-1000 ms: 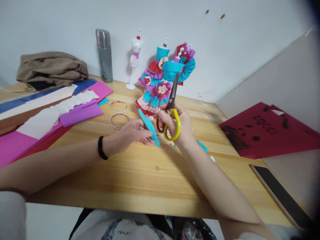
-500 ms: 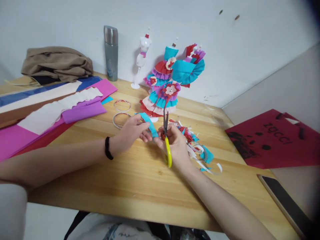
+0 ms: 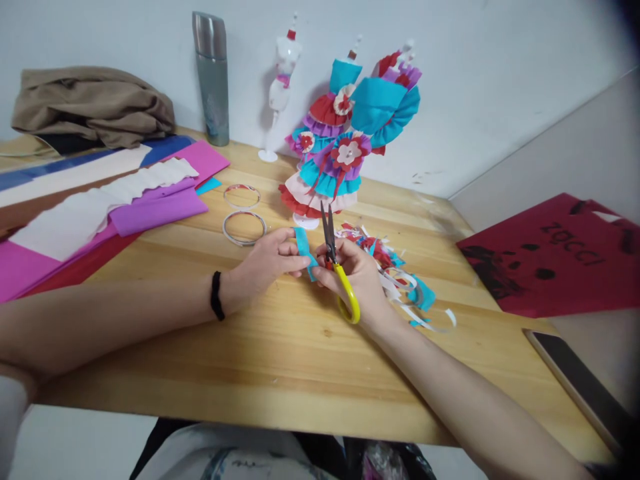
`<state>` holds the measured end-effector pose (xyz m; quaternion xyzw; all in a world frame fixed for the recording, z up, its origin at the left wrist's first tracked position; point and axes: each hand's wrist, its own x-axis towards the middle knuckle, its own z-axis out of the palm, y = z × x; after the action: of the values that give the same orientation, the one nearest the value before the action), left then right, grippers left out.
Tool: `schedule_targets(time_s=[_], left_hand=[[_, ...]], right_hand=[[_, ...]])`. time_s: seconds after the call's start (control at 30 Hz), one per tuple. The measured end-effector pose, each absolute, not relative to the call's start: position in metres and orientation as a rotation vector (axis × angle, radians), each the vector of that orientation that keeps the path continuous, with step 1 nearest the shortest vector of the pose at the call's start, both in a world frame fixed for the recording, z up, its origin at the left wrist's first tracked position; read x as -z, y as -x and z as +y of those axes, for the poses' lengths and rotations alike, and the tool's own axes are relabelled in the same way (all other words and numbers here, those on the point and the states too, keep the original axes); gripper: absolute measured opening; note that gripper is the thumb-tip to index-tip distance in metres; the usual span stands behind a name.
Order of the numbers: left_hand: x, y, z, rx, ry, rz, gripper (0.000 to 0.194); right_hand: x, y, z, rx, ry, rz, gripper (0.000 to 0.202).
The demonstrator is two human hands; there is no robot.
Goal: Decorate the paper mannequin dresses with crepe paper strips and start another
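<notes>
A short strip of blue crepe paper [image 3: 303,244] is pinched in the fingers of my left hand [image 3: 273,261], which wears a black wristband. My right hand [image 3: 356,270] holds a pair of scissors [image 3: 344,280] with yellow handles, blades pointing up and slightly apart. Its thumb and fingertip also touch the lower end of the blue strip. Both hands are close together above the wooden table [image 3: 280,360]. Just behind them stands a doll form in a ruffled paper dress [image 3: 330,177]. Paper scraps [image 3: 383,257] lie beside my right hand.
Folded crepe paper sheets [image 3: 115,207] spread across the left, with a brown cloth [image 3: 95,107] behind. Two rings of tape or wire [image 3: 244,241] lie near my left hand. A grey bottle [image 3: 213,100] and a bare mannequin [image 3: 280,93] stand at the wall. A phone [image 3: 575,387] and red bag [image 3: 555,260] are right.
The blue strip has turned more upright and looks bent between my fingers. The scissors tilt further to the left at their tips. The whole view has shifted slightly.
</notes>
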<state>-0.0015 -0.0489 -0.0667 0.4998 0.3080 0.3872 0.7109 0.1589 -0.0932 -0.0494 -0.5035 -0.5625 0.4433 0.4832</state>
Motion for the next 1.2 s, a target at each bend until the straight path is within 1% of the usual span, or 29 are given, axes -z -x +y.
schedule_targets(time_s=[0.27,0.37,0.5,0.77,0.93,1.2], left_hand=[[0.040,0.003,-0.045,-1.077,-1.073,0.742,0.023],[0.025,0.007,-0.038,-1.182,-1.077,0.774,0.023],[0.012,0.011,-0.031,-1.282,-1.108,0.750,0.024],[0.014,0.013,-0.028,-1.296,-1.179,0.727,0.029],[0.017,0.012,-0.029,-1.296,-1.252,0.694,0.032],[0.017,0.013,-0.026,-1.305,-1.252,0.696,0.030]], right_hand=[[0.056,-0.162,-0.096,-1.125,1.163,-1.308,0.049],[0.056,-0.169,-0.097,-1.083,1.127,-1.453,0.054],[0.051,-0.177,-0.099,-0.998,1.213,-1.702,0.057],[0.034,-0.174,-0.104,-0.944,1.275,-1.937,0.072],[0.032,-0.174,-0.102,-0.958,1.325,-1.964,0.071],[0.047,-0.180,-0.100,-0.972,1.223,-1.943,0.066]])
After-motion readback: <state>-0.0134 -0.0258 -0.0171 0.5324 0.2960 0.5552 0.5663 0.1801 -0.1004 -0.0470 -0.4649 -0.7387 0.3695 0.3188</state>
